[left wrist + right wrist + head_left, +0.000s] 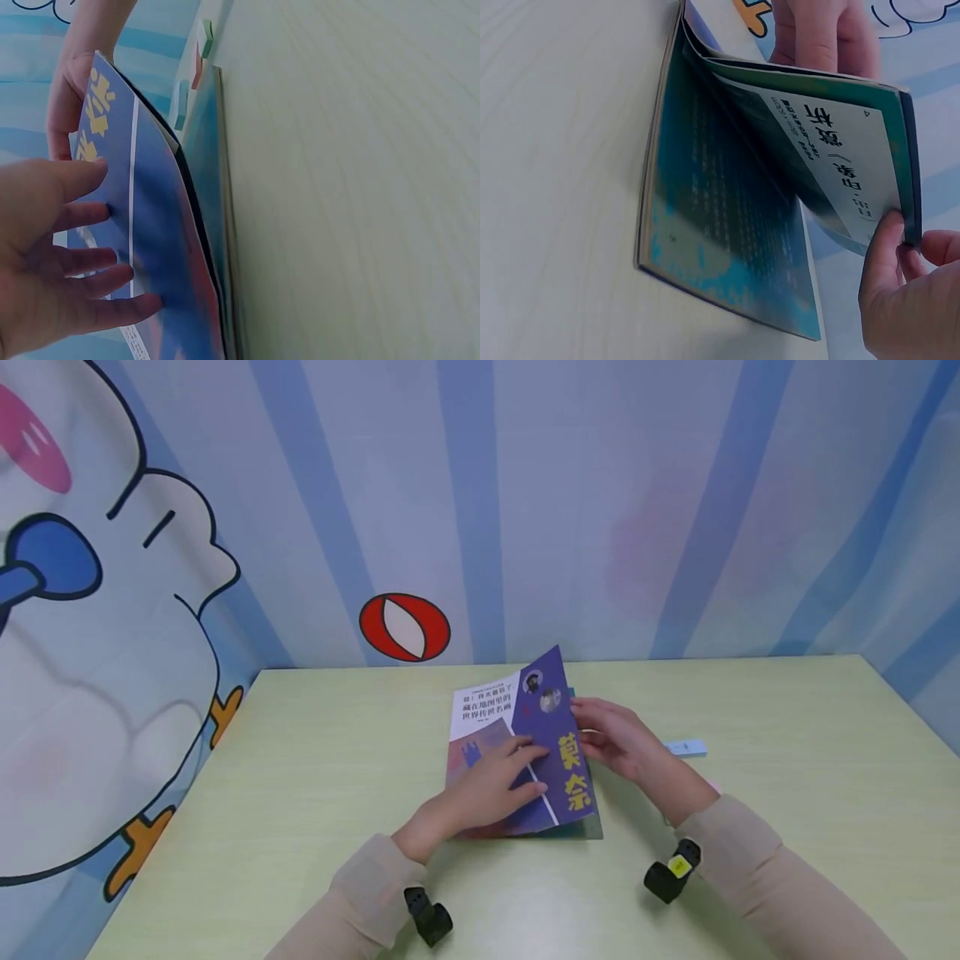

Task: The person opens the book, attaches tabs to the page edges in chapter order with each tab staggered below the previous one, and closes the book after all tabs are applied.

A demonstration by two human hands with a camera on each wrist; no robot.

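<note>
A paperback book [551, 693] with a purple cover and yellow Chinese characters lies partly opened on the table. My right hand [618, 739] pinches the free edge of the cover and some pages between thumb and fingers, holding them raised. The left hand [491, 783] rests on the cover with its fingers spread and nearly straight. In the right wrist view, a raised page [832, 157] shows a white printed panel. Below it lies a dark teal page [720, 217] on the part of the book flat on the table.
To the right of the book, a small light blue block [686, 748] lies partly behind the right wrist. Pink [196, 67] and green pieces [205, 37] sit near it. A striped cartoon backdrop [570, 527] stands behind the pale wooden table [337, 735].
</note>
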